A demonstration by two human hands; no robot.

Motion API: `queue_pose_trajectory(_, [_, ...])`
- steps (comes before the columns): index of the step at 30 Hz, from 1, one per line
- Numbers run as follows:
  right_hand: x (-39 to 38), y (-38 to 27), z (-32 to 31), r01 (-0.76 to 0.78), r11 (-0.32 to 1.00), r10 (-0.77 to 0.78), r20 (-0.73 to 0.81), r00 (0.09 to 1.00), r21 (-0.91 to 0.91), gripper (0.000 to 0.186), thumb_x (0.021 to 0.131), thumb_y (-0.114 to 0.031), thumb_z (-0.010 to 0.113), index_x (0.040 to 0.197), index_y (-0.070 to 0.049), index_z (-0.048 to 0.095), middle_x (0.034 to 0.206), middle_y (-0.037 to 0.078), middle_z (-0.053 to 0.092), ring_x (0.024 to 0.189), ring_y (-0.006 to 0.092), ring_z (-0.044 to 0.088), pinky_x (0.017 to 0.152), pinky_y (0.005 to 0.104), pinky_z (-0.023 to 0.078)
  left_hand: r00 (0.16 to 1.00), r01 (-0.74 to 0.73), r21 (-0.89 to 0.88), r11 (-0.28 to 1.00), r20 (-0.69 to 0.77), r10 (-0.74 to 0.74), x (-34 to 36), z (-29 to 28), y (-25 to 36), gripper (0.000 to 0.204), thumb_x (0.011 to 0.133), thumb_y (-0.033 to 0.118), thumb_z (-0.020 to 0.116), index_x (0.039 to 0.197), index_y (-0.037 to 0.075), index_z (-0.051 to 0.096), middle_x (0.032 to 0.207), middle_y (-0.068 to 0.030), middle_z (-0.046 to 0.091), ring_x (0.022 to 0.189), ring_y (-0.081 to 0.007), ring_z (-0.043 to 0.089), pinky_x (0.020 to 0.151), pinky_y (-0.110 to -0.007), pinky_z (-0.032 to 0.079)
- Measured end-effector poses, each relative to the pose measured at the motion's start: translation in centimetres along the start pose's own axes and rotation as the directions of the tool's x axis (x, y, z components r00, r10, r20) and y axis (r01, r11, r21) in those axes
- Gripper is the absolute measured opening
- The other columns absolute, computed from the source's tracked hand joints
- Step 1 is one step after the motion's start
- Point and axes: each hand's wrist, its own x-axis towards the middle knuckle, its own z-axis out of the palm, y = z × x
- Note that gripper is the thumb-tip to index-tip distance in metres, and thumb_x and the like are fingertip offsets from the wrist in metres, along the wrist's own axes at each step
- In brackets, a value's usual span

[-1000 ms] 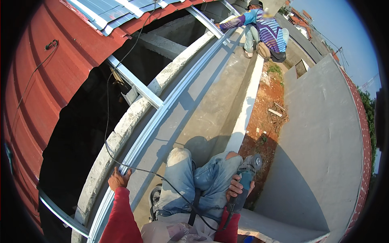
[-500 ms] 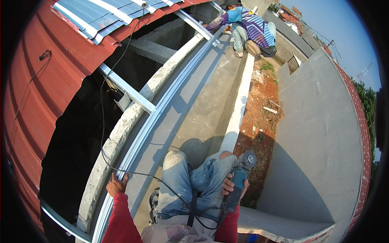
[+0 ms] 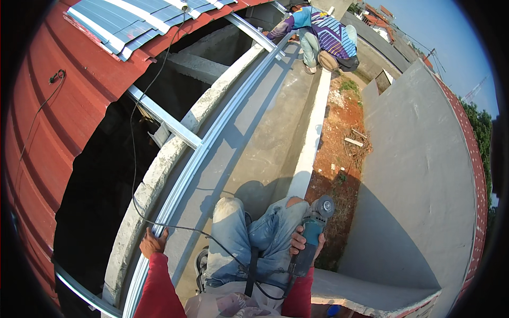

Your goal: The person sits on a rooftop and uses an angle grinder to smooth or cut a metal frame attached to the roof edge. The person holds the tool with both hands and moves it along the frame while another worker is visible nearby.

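Observation:
My right hand (image 3: 298, 243) is wrapped round the body of a teal and black angle grinder (image 3: 313, 233), whose disc end points up and away beside my right knee. A dark power cord (image 3: 183, 228) runs from the grinder over my lap and across to the roof. At the left, my left hand (image 3: 153, 242) grips the long silver metal channel (image 3: 183, 180), its fingers curled over the near stretch. Several cross rails (image 3: 164, 116) meet this channel from the roof side. The underside of my left hand's hold is hidden.
A person in a patterned shirt (image 3: 331, 34) crouches at the channel's far end. Red roof sheets (image 3: 79, 95) border a dark open gap (image 3: 101, 175) on the left. A white ledge (image 3: 313, 143) drops to reddish soil (image 3: 339, 132); a grey wall (image 3: 413, 175) stands right.
The view has shifted very slightly. Both my hands keep their holds, and the grinder stays almost in the same place.

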Motion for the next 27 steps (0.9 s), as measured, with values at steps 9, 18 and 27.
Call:
queue_pose_trajectory(9, [-0.08, -0.13, 0.27, 0.010, 1.000, -0.010, -0.002, 1.000, -0.003, 0.065, 0.085, -0.047, 0.065, 0.125, -0.002, 0.040, 0.094, 0.007, 0.049, 0.082, 0.0186, 0.051, 0.076, 0.0394, 0.048, 1.000, -0.015, 0.026, 1.000, -0.011, 0.016, 0.36, 0.27, 0.63, 0.073, 0.069, 0.071, 0.069, 0.097, 0.004, 0.061, 0.086, -0.0176, 0.070, 0.080, -0.0361, 0.069, 0.069, -0.043, 0.055])
queue_pose_trajectory(18, [-0.26, -0.17, -0.03, -0.015, 1.000, 0.015, 0.036, 0.999, -0.009, 0.065, 0.086, -0.048, 0.064, 0.127, -0.003, 0.040, 0.096, 0.007, 0.049, 0.085, 0.0187, 0.052, 0.079, 0.0394, 0.047, 1.000, -0.011, -0.015, 1.000, 0.020, 0.011, 0.02, 0.05, 0.48, 0.070, 0.069, 0.070, 0.070, 0.093, 0.005, 0.059, 0.085, -0.0178, 0.070, 0.080, -0.0364, 0.069, 0.069, -0.043, 0.055])
queue_pose_trajectory(27, [-0.15, -0.18, 0.18, 0.003, 1.000, -0.003, 0.015, 1.000, -0.021, 0.065, 0.086, -0.048, 0.065, 0.126, -0.003, 0.040, 0.095, 0.007, 0.049, 0.084, 0.0185, 0.052, 0.078, 0.0391, 0.047, 1.000, -0.024, -0.006, 1.000, -0.005, 0.023, 0.07, -0.16, 0.70, 0.070, 0.069, 0.070, 0.070, 0.092, 0.005, 0.058, 0.086, -0.0184, 0.070, 0.080, -0.0368, 0.069, 0.069, -0.044, 0.054])
